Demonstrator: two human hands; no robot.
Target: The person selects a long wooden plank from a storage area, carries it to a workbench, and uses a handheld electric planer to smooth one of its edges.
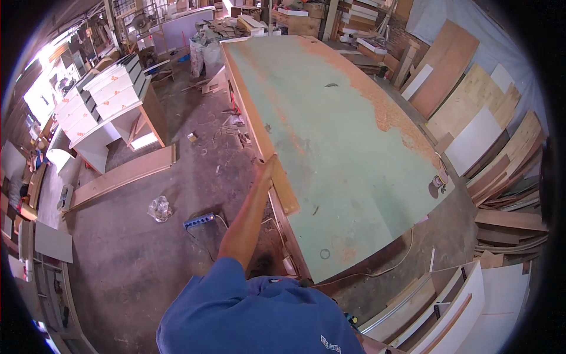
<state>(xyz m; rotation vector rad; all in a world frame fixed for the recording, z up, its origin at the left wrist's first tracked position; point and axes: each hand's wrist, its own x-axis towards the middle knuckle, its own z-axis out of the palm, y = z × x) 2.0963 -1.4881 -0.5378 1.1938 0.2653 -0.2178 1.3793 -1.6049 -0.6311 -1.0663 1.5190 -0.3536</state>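
The person in blue leans at the near left corner of the long green counter (354,171), the left hand (267,167) resting on a wooden strip (285,193) that runs along the counter's left edge. That hand is partly curled at the strip's outer side; I can't tell whether the fingers close around it. The right hand is out of sight, so its state is anyone's guess.

As I judge it, the strip is already laid along the edge, stopping short of the near left corner. Whether it is fastened I can't make out, so fixing or trimming may remain. A small gadget (437,180) sits by the near right corner.

As for containers, a clear plastic bag (160,209) lies on the floor off the left edge, its contents unclear. Sacks (213,58) beyond the far left corner stand beneath heaped scraps. Off the near end, an open white cabinet (473,293) has wooden strips lying across it.
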